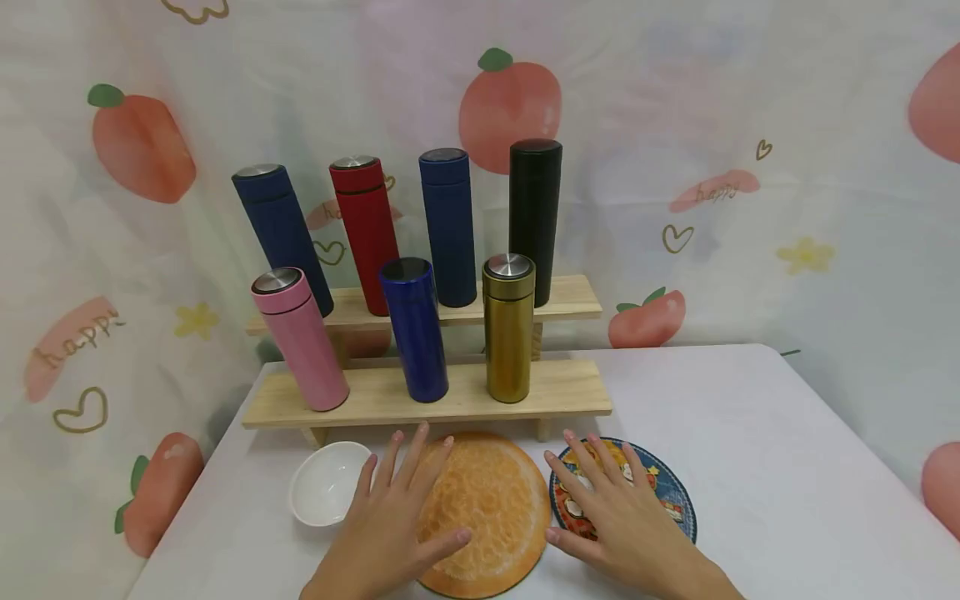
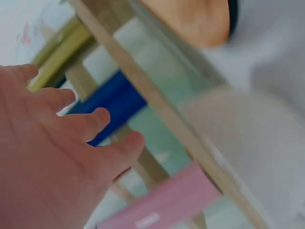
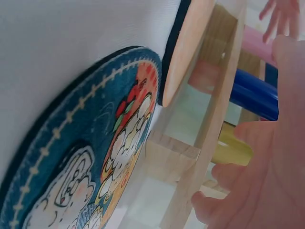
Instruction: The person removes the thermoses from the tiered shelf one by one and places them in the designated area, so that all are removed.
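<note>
My left hand is spread palm down, with straight fingers, above the bread-patterned round mat and beside the white bowl. My right hand hovers, fingers spread, over a blue round mat with cartoon pictures. Neither hand holds anything. On the lower shelf ahead stand a pink thermos, a glossy blue thermos and a gold thermos. The right wrist view shows the open palm above the patterned mat.
A two-tier wooden rack stands at the back of the white table. Its upper tier bears a navy thermos, a red one, another navy one and a black one. A peach-printed curtain hangs behind.
</note>
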A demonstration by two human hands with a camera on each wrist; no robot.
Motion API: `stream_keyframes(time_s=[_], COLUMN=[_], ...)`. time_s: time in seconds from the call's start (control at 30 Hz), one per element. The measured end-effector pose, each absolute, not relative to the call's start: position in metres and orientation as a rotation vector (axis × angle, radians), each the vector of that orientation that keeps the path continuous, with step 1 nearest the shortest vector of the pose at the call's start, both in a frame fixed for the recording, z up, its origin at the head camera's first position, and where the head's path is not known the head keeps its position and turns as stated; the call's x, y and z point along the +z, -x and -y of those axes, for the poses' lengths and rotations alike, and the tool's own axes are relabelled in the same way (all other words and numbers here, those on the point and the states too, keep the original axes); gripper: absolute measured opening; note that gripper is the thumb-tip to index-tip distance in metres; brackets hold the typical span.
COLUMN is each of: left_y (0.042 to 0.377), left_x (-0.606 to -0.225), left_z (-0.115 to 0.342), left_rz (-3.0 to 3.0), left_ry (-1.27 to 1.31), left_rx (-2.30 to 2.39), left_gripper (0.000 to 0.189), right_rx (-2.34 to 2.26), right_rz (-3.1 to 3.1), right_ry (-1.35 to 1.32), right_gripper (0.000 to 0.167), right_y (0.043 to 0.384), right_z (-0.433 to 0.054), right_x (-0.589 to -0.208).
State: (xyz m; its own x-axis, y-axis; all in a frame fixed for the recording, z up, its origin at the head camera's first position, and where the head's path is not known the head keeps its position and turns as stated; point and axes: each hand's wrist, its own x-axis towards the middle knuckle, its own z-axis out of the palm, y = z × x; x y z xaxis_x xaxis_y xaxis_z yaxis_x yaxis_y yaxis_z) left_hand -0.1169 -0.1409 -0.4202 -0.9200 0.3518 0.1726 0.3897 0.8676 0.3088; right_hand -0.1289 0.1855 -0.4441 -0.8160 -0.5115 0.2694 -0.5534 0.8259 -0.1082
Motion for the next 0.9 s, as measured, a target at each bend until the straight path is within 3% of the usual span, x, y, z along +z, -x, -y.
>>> stream_keyframes(time_s=[0.57, 0.9], left_y=[0.126, 0.148], left_x=[-0.394, -0.397], left_z=[0.245, 0.297], left_rz=[2.776, 2.734], left_ry=[0.292, 0.237], left_rx=[-0.593, -0.656], left_gripper=[0.102, 0.1], right_rx=[0.37, 0.364], right_rz=[2.785, 2.783], right_ry=[-0.823, -0.799], right_gripper=[0.081, 0.081], right_y=[0.133, 0.131], right_z=[-0.189, -0.194], right_x=[-0.445, -0.446])
